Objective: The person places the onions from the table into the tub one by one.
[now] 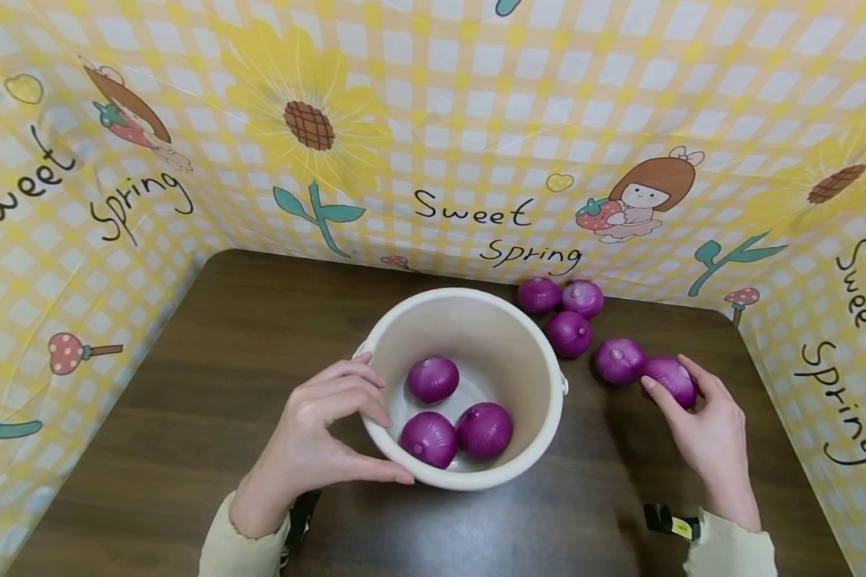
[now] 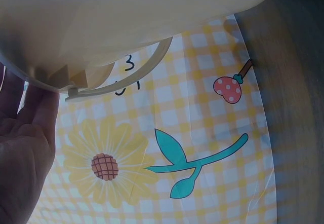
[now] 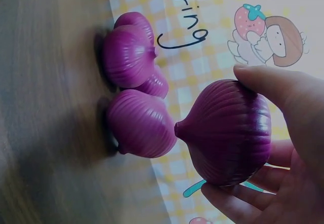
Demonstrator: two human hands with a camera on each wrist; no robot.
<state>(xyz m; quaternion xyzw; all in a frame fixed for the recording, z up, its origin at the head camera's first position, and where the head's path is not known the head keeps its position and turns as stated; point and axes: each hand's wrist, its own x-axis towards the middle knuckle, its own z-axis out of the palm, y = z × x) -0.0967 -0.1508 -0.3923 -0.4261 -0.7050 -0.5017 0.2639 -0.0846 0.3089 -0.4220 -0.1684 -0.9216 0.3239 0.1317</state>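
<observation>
A cream bucket (image 1: 469, 481) stands on the table with three purple onions inside, among them a front-left onion (image 1: 429, 440). My left hand (image 1: 325, 433) grips the bucket's left rim, fingers at the far part and thumb along the front. In the left wrist view the bucket's pale wall (image 2: 126, 21) and handle (image 2: 147, 74) show beside the fingers. To the right of the bucket, my right hand (image 1: 707, 437) holds a purple onion (image 3: 228, 133) between thumb and fingers. Its pointed tip faces another onion (image 3: 142, 122) lying on the table.
Three more onions, one of them a front onion (image 1: 568, 334), cluster at the table's back edge, right of the bucket. Checked yellow cloth (image 1: 433, 152) with printed flowers and figures walls the brown wooden table (image 1: 274, 320) at the back and both sides.
</observation>
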